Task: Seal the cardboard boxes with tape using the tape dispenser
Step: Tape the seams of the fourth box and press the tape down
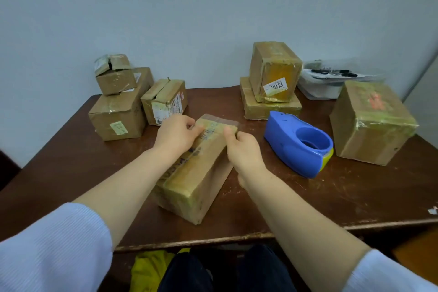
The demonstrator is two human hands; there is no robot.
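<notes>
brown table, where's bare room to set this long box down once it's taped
Bare wood on the brown wooden table front left, between the left forearm and the stacked cardboard boxes; and front right, between the blue tape dispenser and the near edge. Crowded along the back wall; tight between the long cardboard box and the dispenser.

Bright blue tape dispenser (299, 144) on the right, with a yellow-green band at its near edge, and the table (71, 161) is dark reddish-brown, streaked with pale scratches. The middle box (196, 173) shows tan cardboard under yellowish tape with dark blue lettering, while the right box (372, 121) carries faded orange-red print and greenish tape. The far wall (189, 7) is pale grey-blue, and the near sleeves (52, 249) are light blue, finely ribbed.
</notes>
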